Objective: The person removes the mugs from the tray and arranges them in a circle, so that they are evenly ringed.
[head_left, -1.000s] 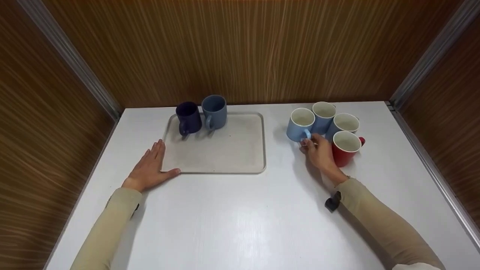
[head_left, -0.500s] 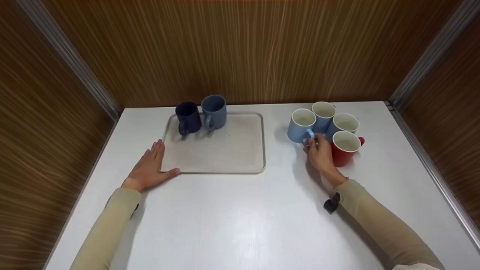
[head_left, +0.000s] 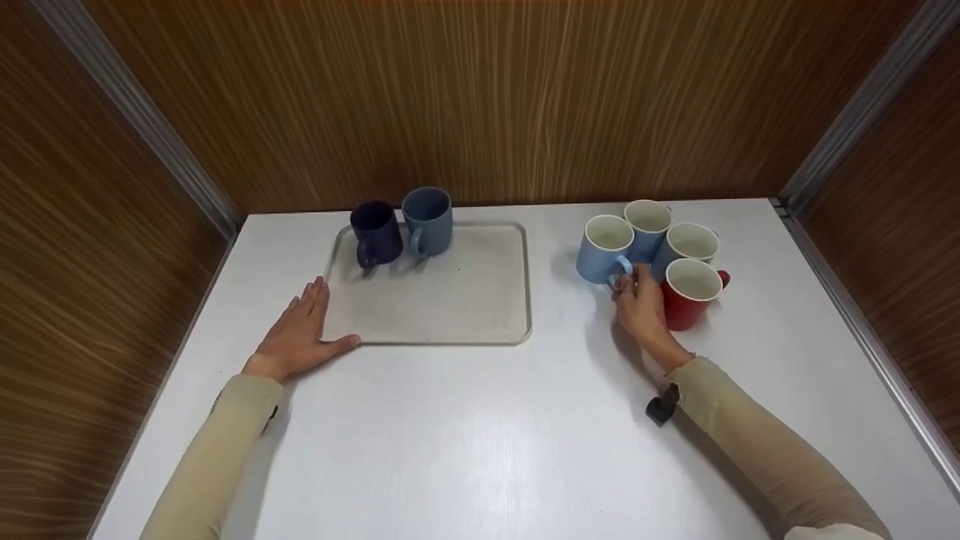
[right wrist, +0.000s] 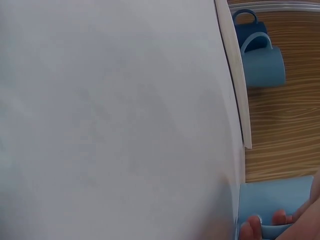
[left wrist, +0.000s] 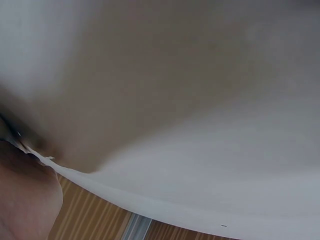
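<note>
My right hand (head_left: 641, 304) pinches the handle of a light blue mug (head_left: 598, 259) with a white inside. That mug stands upright on the table at the left of a group of mugs; in the right wrist view the fingers (right wrist: 253, 224) curl at its handle. Close beside the hand is a red mug (head_left: 684, 307), with two blue mugs, a rear one (head_left: 643, 244) and a right one (head_left: 667, 256), behind. My left hand (head_left: 294, 341) lies flat with fingers straight at the left front corner of a beige tray (head_left: 450, 315); its thumb reaches the tray's front rim.
On the tray's back left stand a dark navy mug (head_left: 382, 244) and a grey-blue mug (head_left: 435, 234), handles forward. A wood-grain panel (head_left: 495, 105) rises behind the white table (head_left: 450, 435), with similar panels at both sides.
The light blue mug has shifted slightly to the right with the right hand at its handle, its handle turning a little rightward. The left hand has stayed in place.
</note>
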Available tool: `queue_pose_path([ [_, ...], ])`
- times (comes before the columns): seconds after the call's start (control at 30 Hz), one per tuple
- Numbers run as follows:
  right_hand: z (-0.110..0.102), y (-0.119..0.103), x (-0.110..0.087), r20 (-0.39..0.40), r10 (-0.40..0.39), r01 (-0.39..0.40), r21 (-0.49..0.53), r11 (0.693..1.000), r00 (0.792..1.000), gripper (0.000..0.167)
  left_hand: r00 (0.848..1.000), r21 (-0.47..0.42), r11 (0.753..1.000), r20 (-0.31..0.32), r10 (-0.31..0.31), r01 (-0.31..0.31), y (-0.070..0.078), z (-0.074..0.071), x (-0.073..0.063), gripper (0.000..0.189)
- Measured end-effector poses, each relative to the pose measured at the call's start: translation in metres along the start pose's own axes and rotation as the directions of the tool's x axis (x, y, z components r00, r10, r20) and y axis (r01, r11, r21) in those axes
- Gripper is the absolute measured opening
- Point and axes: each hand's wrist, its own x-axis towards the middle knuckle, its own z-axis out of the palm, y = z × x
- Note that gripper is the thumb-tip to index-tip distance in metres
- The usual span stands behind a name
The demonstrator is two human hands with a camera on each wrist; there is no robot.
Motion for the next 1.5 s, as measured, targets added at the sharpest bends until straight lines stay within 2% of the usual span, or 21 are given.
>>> queue_pose_path([
  [0.27, 0.0, 0.002, -0.002, 0.006, -0.034, 0.034, -0.055, 0.998, 0.999, 0.03, 1.0, 0.004, 1.0, -0.007, 0.0, 0.0, -0.001, 0.001, -0.001, 0.127],
  [0.43, -0.002, -0.001, -0.008, 0.042, -0.115, 0.118, -0.075, 0.99, 0.993, 0.051, 1.0, 0.007, 1.0, -0.021, -0.002, 0.002, -0.002, 0.001, -0.004, 0.125],
  [0.6, -0.001, -0.011, -0.019, 0.039, -0.157, 0.16, -0.084, 0.984, 0.987, 0.068, 1.0, 0.014, 1.0, -0.019, -0.004, 0.004, -0.002, 0.0, -0.005, 0.125],
  [0.77, 0.005, -0.027, -0.025, 0.021, -0.208, 0.209, -0.06, 0.976, 0.978, 0.068, 1.0, 0.013, 1.0, -0.021, 0.002, -0.002, -0.001, -0.002, -0.004, 0.125],
  [0.9, 0.013, -0.041, -0.023, 0.045, -0.235, 0.237, -0.039, 0.971, 0.971, 0.066, 1.0, 0.009, 1.0, -0.023, -0.001, 0.001, -0.001, -0.002, -0.003, 0.125],
  [1.13, 0.044, -0.064, -0.007, 0.126, -0.234, 0.235, 0.006, 0.972, 0.964, 0.065, 1.0, 0.021, 1.0, -0.006, -0.006, 0.006, 0.001, 0.001, -0.002, 0.125],
  [1.37, 0.095, -0.091, 0.019, 0.202, -0.229, 0.238, -0.019, 0.971, 0.952, 0.068, 1.0, 0.018, 1.0, -0.013, 0.012, -0.012, 0.004, 0.001, 0.004, 0.124],
  [1.5, 0.126, -0.108, 0.028, 0.28, -0.216, 0.208, 0.059, 0.976, 0.935, 0.069, 1.0, 0.019, 1.0, -0.012, 0.018, -0.018, 0.004, 0.003, 0.007, 0.123],
])
